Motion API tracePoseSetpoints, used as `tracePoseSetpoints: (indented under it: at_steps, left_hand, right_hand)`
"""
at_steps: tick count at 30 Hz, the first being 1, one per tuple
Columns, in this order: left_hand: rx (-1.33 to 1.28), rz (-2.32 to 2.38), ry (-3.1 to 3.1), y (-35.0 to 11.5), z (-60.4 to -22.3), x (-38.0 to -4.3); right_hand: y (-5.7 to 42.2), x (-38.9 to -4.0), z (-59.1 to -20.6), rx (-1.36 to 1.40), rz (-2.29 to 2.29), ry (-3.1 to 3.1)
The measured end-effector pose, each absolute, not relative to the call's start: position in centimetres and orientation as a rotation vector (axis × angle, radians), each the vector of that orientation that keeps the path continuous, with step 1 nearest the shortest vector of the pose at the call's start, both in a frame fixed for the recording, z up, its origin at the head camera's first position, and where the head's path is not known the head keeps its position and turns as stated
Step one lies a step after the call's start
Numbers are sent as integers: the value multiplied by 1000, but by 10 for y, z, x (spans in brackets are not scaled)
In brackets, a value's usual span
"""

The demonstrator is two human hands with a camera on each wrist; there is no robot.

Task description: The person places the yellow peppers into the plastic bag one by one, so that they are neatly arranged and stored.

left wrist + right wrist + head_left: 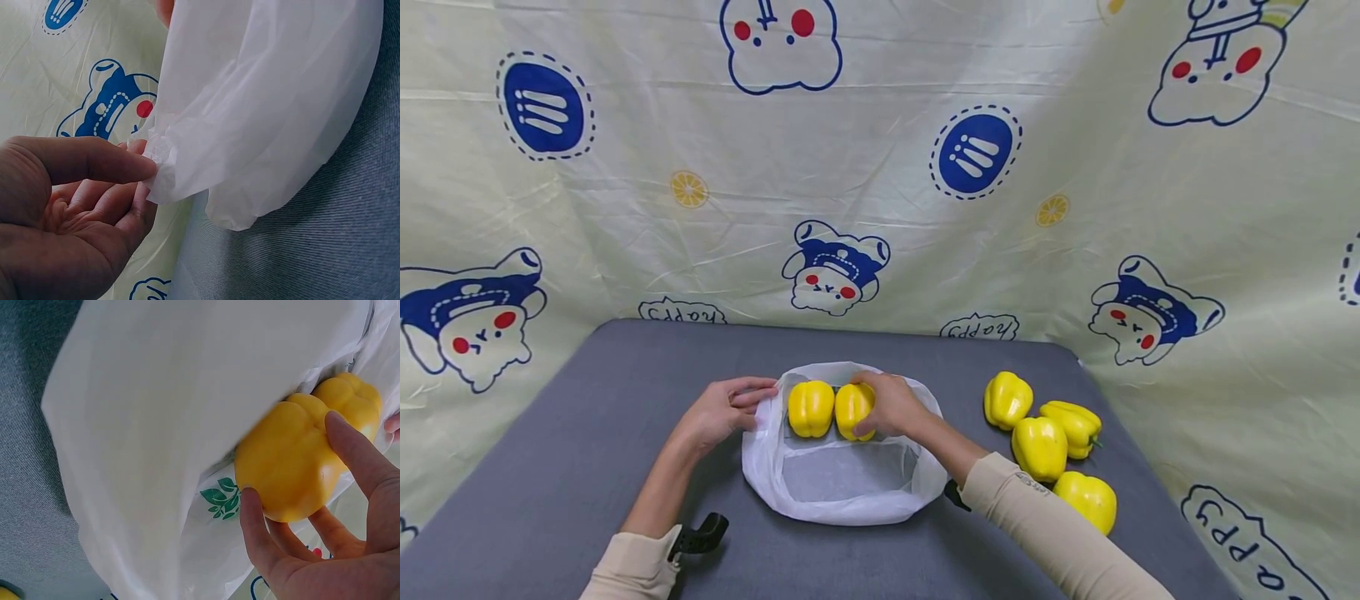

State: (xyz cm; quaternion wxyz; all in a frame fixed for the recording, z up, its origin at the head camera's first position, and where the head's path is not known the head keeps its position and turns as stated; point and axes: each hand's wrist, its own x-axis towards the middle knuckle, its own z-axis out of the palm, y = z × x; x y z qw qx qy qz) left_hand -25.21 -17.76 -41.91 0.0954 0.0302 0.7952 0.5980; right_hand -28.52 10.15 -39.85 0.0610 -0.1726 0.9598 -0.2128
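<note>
A white plastic bag [842, 510] stands with its mouth wide on the grey table. Inside, toward its far side, two yellow bell peppers sit side by side. My right hand [891, 406] reaches into the bag and holds the right pepper [852, 410] between thumb and fingers; the right wrist view shows this grip on the pepper [287, 459]. Left of it lies the other pepper [810, 409], touched by no hand. At the bag's left edge, my left hand [718, 412] pinches the thin plastic [165, 162] between thumb and fingers, as the left wrist view shows.
To the right on the grey table [647, 375] lie several more yellow bell peppers [1040, 448], close to my right sleeve [1045, 517]. A patterned curtain [880, 167] hangs behind the table and along its sides. Black straps [700, 535] show at the wrists.
</note>
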Motion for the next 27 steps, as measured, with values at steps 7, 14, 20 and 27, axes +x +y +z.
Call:
tracePoseSetpoints:
  at_steps: [7,14,20,27]
  left_hand:
    - [81,1775,2352,-178,-420,-251]
    - [90,1776,2350,-178,-418,-252]
    - [93,1764,2358,-178,-417,-252]
    - [92,1760,2361,-179,-419,-252]
  right_hand:
    - [101,-283,-398,-556,-636,2908]
    - [102,-285,-398,-552,-642,2906]
    - [101,-286,-396,-520,-640,2896]
    - [103,-285,-393,-509,-624,2882]
